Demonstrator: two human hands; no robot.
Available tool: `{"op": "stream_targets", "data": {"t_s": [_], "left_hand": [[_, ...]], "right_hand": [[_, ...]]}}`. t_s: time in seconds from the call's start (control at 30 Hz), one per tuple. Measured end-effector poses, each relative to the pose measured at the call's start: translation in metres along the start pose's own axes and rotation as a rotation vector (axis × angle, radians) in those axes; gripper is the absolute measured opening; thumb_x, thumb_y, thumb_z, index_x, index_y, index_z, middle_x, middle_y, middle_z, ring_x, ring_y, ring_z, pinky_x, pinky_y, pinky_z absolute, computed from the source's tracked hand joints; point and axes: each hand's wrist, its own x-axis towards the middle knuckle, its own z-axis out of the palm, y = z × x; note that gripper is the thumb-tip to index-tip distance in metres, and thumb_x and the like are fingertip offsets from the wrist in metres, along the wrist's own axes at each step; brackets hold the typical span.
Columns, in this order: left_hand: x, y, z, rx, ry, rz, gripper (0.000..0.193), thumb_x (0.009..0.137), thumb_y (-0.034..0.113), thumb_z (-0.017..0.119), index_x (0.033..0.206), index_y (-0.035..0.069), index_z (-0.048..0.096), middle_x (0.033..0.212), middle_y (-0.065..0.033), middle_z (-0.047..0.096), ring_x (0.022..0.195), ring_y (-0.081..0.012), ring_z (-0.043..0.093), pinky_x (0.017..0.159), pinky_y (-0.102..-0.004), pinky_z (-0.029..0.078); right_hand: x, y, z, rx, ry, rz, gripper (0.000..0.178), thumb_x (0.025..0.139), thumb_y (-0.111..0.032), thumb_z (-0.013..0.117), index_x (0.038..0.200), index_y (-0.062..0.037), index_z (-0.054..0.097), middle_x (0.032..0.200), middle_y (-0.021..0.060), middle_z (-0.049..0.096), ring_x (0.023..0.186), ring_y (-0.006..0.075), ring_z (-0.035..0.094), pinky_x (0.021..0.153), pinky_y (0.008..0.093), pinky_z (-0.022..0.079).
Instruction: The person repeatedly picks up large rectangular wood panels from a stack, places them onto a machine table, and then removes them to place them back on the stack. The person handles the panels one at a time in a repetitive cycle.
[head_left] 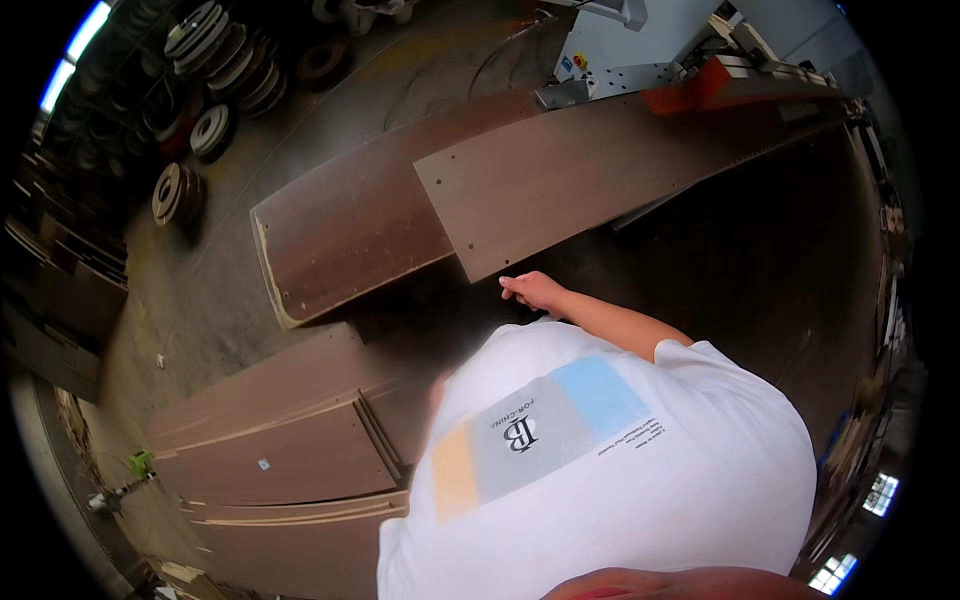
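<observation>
My right hand (534,290) hovers just off the near corner of a long brown panel (560,180). Its fingers are curled in, thumb against forefinger; whether something small sits between them I cannot make out. The panel has small dark holes near its left end and reaches back toward a machine. Partly beneath it lies a darker brown board (350,230) with a pale, worn edge. On the left, a blurred strip of skin from my left arm or hand (437,390) shows beside my white shirt, close to stacked brown panels (280,460); its fingers are hidden.
A pale machine (625,45) with an orange-red part (690,88) stands at the far right. Rolls of edging (178,194) lie on the floor at far left, with more piled behind. Boards (70,240) lean along the left side.
</observation>
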Motion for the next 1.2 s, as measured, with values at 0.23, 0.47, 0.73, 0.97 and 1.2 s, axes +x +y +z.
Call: {"op": "stream_targets", "data": {"t_s": [0.23, 0.47, 0.73, 0.97, 1.2], "left_hand": [[-0.026, -0.018, -0.015, -0.208, -0.081, -0.263, 0.046, 0.089, 0.026, 0.063, 0.129, 0.004, 0.058, 0.129, -0.0195, 0.060, 0.121, -0.0326, 0.055, 0.104, -0.0438, 0.044], [0.001, 0.010, -0.039, -0.250, 0.026, -0.329, 0.046, 0.089, 0.027, 0.063, 0.128, 0.003, 0.059, 0.127, -0.0197, 0.061, 0.120, -0.0321, 0.056, 0.103, -0.0429, 0.045], [0.059, 0.084, -0.001, -0.302, -0.021, -0.258, 0.045, 0.090, 0.028, 0.062, 0.127, 0.003, 0.059, 0.126, -0.0198, 0.062, 0.118, -0.0316, 0.058, 0.101, -0.0420, 0.045], [0.088, 0.146, 0.034, -0.288, -0.119, -0.185, 0.044, 0.091, 0.029, 0.062, 0.126, 0.002, 0.060, 0.125, -0.0200, 0.063, 0.117, -0.0311, 0.059, 0.100, -0.0411, 0.046], [0.092, 0.172, 0.045, -0.254, -0.134, -0.179, 0.043, 0.091, 0.029, 0.061, 0.125, 0.002, 0.061, 0.123, -0.0201, 0.063, 0.115, -0.0306, 0.060, 0.099, -0.0403, 0.047]], "right_hand": [[0.015, -0.004, -0.020, 0.373, 0.055, 0.037, 0.047, 0.100, -0.049, 0.053, 0.096, -0.0032, 0.064, 0.058, -0.0048, 0.036, 0.048, 0.0077, 0.029, 0.045, 0.0254, 0.025], [0.038, 0.030, -0.065, 0.246, 0.356, -0.095, 0.049, 0.099, -0.049, 0.053, 0.084, -0.0039, 0.065, 0.058, -0.0036, 0.042, 0.045, 0.0092, 0.035, 0.042, 0.0284, 0.029], [0.052, 0.058, -0.128, 0.238, 0.514, -0.049, 0.051, 0.095, -0.049, 0.057, 0.075, -0.0028, 0.068, 0.064, 0.0058, 0.058, 0.062, 0.0175, 0.055, 0.061, 0.0342, 0.043], [0.033, 0.057, -0.180, 0.405, 0.626, -0.008, 0.052, 0.094, -0.048, 0.059, 0.069, -0.0034, 0.065, 0.065, 0.0077, 0.061, 0.067, 0.0174, 0.059, 0.066, 0.0338, 0.047], [0.019, 0.054, -0.222, 0.557, 0.789, -0.059, 0.051, 0.095, -0.049, 0.061, 0.067, -0.0061, 0.056, 0.066, 0.0005, 0.051, 0.067, 0.0127, 0.046, 0.064, 0.0306, 0.039]]}}
